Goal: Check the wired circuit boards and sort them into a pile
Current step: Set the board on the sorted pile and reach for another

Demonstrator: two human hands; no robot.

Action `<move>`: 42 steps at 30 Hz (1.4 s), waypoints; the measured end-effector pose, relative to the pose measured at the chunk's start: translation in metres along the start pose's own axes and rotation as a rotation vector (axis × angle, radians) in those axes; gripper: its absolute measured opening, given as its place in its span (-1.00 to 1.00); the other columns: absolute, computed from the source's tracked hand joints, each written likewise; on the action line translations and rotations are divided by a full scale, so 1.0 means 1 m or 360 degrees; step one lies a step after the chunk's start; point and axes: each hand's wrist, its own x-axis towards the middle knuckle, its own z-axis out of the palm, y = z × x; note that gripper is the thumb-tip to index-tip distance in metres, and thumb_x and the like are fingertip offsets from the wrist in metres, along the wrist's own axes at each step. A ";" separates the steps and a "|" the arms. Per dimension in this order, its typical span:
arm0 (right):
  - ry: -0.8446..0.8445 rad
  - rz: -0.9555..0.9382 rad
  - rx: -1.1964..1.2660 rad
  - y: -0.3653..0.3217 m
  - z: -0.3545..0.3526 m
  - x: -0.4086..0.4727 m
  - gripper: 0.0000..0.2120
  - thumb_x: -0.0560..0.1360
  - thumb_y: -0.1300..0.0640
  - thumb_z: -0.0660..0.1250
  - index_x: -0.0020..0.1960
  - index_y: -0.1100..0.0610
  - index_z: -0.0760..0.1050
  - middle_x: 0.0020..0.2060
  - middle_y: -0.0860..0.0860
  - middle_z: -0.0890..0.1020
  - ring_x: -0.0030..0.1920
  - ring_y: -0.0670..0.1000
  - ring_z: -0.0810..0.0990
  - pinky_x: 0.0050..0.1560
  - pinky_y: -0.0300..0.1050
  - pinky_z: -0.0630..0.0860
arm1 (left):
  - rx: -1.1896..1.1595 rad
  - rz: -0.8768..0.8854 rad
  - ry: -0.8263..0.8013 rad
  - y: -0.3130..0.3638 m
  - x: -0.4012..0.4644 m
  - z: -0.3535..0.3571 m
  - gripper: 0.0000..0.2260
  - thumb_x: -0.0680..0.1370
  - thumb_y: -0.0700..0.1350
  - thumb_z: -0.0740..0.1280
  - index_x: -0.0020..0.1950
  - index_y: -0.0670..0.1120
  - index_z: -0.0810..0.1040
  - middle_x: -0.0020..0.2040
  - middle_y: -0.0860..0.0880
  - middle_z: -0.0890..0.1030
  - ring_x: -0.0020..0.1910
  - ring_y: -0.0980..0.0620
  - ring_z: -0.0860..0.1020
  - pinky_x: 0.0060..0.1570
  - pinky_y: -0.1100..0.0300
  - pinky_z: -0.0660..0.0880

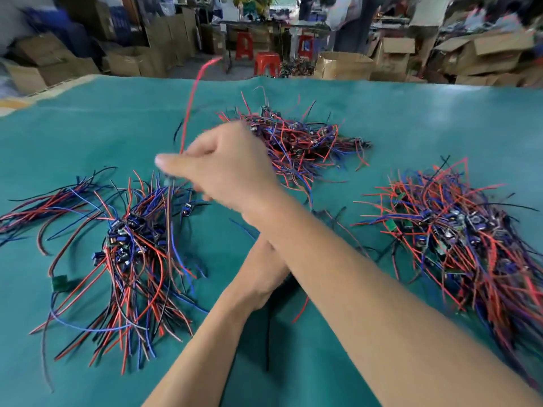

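Note:
Three piles of wired circuit boards lie on the green mat: a left pile [132, 245], a far pile [296, 139] and a right pile [458, 230]. My right hand [223, 168] reaches across over the left pile and pinches a small wired circuit board [169, 180], blurred, whose red wire [191, 107] whips upward. My left hand [266, 274] lies under my right forearm, mostly hidden. It seems to grip another wired board; a black wire [268, 333] and a red wire [301, 311] trail from it.
The green mat [88, 127] covers the table to its far edge. A loose green board [60, 282] lies left of the left pile. Beyond the table stand cardboard boxes [343, 66] and red stools [266, 64].

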 end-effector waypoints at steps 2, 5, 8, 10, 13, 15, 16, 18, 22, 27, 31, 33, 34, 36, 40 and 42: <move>-0.0108 -0.0008 -0.0559 0.016 0.005 0.007 -0.56 0.43 -0.24 0.49 -0.09 0.18 0.67 -0.15 0.13 0.69 -0.09 0.16 0.64 -0.09 -0.01 0.57 | -0.0004 -0.0004 0.0038 0.000 0.002 0.000 -0.78 0.45 -0.20 0.30 0.06 -0.25 0.58 -0.08 -0.04 0.65 -0.13 0.11 0.57 -0.13 0.26 0.50; 0.0087 0.0127 -0.0659 0.055 -0.021 0.005 -0.75 0.41 -0.13 0.45 -0.14 0.05 0.69 -0.20 0.03 0.72 -0.07 0.13 0.67 -0.07 -0.08 0.60 | -0.0084 -0.0091 0.0095 0.002 0.006 0.002 -0.85 0.55 -0.44 0.20 -0.01 -0.26 0.51 -0.31 -0.16 0.61 -0.34 0.00 0.59 -0.30 0.22 0.54; 0.0463 0.0451 -0.0721 0.108 -0.056 -0.009 -0.85 0.39 -0.03 0.45 -0.20 0.05 0.65 -0.24 0.01 0.71 -0.06 0.16 0.66 -0.11 -0.07 0.56 | -0.0174 -0.0177 0.0117 0.001 0.008 0.000 -0.87 0.58 -0.39 0.20 0.06 -0.21 0.41 -0.45 -0.17 0.56 -0.32 -0.14 0.64 -0.20 0.12 0.62; 0.0437 0.0660 -0.0760 0.136 -0.063 -0.021 -0.76 0.39 -0.09 0.47 -0.06 0.04 0.62 -0.10 0.02 0.71 0.06 0.17 0.64 -0.01 -0.03 0.56 | -0.0191 -0.0184 0.0130 0.000 0.008 0.001 -0.87 0.58 -0.38 0.20 0.06 -0.19 0.39 -0.48 -0.15 0.56 -0.33 -0.15 0.65 -0.20 0.11 0.62; 0.0261 0.0742 -0.0769 0.157 -0.051 -0.030 -0.66 0.36 -0.08 0.50 0.08 0.02 0.61 0.01 0.06 0.71 0.14 0.17 0.63 0.11 0.01 0.56 | -0.0240 -0.0190 0.0145 -0.003 0.009 0.002 -0.86 0.58 -0.39 0.20 0.09 -0.21 0.37 -0.48 -0.17 0.56 -0.35 -0.16 0.64 -0.25 0.10 0.63; 0.0353 0.0695 -0.0624 0.161 -0.052 -0.028 -0.78 0.35 0.04 0.51 -0.02 0.01 0.66 -0.08 0.03 0.74 0.08 0.14 0.67 0.12 0.00 0.59 | -0.0314 -0.0199 0.0151 -0.002 0.009 0.002 -0.84 0.57 -0.38 0.21 0.11 -0.21 0.39 -0.44 -0.20 0.57 -0.30 -0.19 0.66 -0.31 0.11 0.61; 0.0431 0.0684 -0.0497 0.161 -0.056 -0.028 -0.83 0.34 0.08 0.51 -0.07 0.00 0.67 -0.13 0.01 0.74 0.03 0.10 0.70 0.09 0.00 0.61 | -0.0361 -0.0209 0.0154 -0.002 0.009 0.001 -0.84 0.57 -0.38 0.22 0.12 -0.21 0.40 -0.39 -0.23 0.60 -0.24 -0.22 0.67 -0.32 0.12 0.61; 0.0615 0.0689 -0.0143 0.160 -0.070 -0.031 -0.88 0.34 0.14 0.53 -0.15 -0.01 0.66 -0.21 0.01 0.74 -0.10 0.09 0.73 -0.03 0.03 0.65 | -0.0467 -0.0225 0.0165 0.000 0.009 -0.001 -0.81 0.56 -0.36 0.24 0.16 -0.19 0.43 -0.17 -0.29 0.67 -0.12 -0.28 0.68 -0.32 0.10 0.61; 0.1007 0.0573 0.0817 0.154 -0.106 -0.047 -0.84 0.41 0.38 0.45 -0.18 0.14 0.60 -0.39 0.06 0.66 -0.42 0.02 0.68 -0.45 -0.18 0.53 | -0.0584 -0.0198 0.0181 0.000 0.011 -0.003 -0.80 0.59 -0.30 0.26 0.19 -0.14 0.48 0.16 -0.15 0.65 0.01 -0.28 0.68 -0.41 0.13 0.58; 0.1050 0.0564 0.1118 0.152 -0.118 -0.071 -0.80 0.43 0.45 0.39 -0.25 0.18 0.58 -0.46 0.01 0.60 -0.51 -0.04 0.58 -0.53 -0.28 0.40 | -0.0499 -0.0180 0.0159 -0.002 0.011 -0.005 -0.85 0.60 -0.27 0.27 0.12 -0.15 0.58 0.11 -0.17 0.64 0.01 -0.18 0.67 -0.43 0.17 0.55; 0.0755 0.0498 0.0475 0.147 -0.068 -0.076 -0.81 0.36 0.38 0.49 -0.13 0.12 0.65 -0.31 0.02 0.67 -0.38 -0.02 0.66 -0.36 -0.14 0.57 | -0.0286 -0.0182 0.0043 -0.009 0.012 -0.001 -0.81 0.63 -0.17 0.27 0.15 -0.21 0.62 0.05 -0.21 0.69 0.01 -0.11 0.68 -0.40 0.21 0.55; 0.0634 0.0254 0.0068 0.146 -0.051 -0.078 -0.78 0.34 0.33 0.51 -0.09 0.06 0.68 -0.22 -0.06 0.65 -0.33 -0.09 0.66 -0.24 -0.23 0.57 | -0.0334 -0.0186 0.0035 -0.010 0.013 -0.002 -0.78 0.64 -0.14 0.26 0.12 -0.25 0.62 0.01 -0.26 0.68 -0.10 -0.09 0.67 -0.34 0.18 0.58; 0.0568 0.0152 -0.0006 0.146 -0.048 -0.079 -0.76 0.34 0.32 0.50 -0.06 0.06 0.69 -0.18 -0.09 0.64 -0.31 -0.11 0.65 -0.23 -0.28 0.54 | -0.0375 -0.0183 0.0037 -0.010 0.013 -0.003 -0.76 0.64 -0.13 0.26 0.10 -0.27 0.62 -0.03 -0.26 0.68 -0.15 -0.08 0.66 -0.28 0.15 0.60; 0.0457 0.0096 0.0041 0.145 -0.047 -0.082 -0.73 0.33 0.28 0.46 -0.02 0.04 0.70 -0.12 -0.12 0.64 -0.28 -0.11 0.66 -0.24 -0.34 0.50 | -0.0383 -0.0170 0.0055 -0.010 0.014 -0.004 -0.73 0.65 -0.10 0.25 0.09 -0.29 0.61 -0.03 -0.25 0.69 -0.16 -0.09 0.65 -0.14 0.06 0.63; 0.0394 0.0315 0.0604 0.144 -0.055 -0.078 -0.81 0.34 0.19 0.40 -0.09 0.04 0.71 -0.20 0.01 0.73 -0.27 -0.06 0.71 -0.25 -0.32 0.54 | -0.0361 -0.0160 0.0194 -0.012 0.015 -0.002 -0.76 0.63 -0.13 0.29 0.06 -0.32 0.57 -0.07 -0.24 0.67 -0.21 -0.06 0.65 -0.29 0.20 0.57; 0.0389 0.0422 0.0777 0.147 -0.060 -0.077 -0.89 0.41 0.27 0.46 -0.14 0.08 0.71 -0.27 0.05 0.74 -0.30 -0.06 0.69 -0.29 -0.29 0.52 | -0.0275 -0.0145 0.0230 -0.013 0.015 -0.003 -0.78 0.63 -0.17 0.29 0.06 -0.36 0.55 -0.06 -0.26 0.67 -0.24 -0.05 0.63 -0.39 0.26 0.47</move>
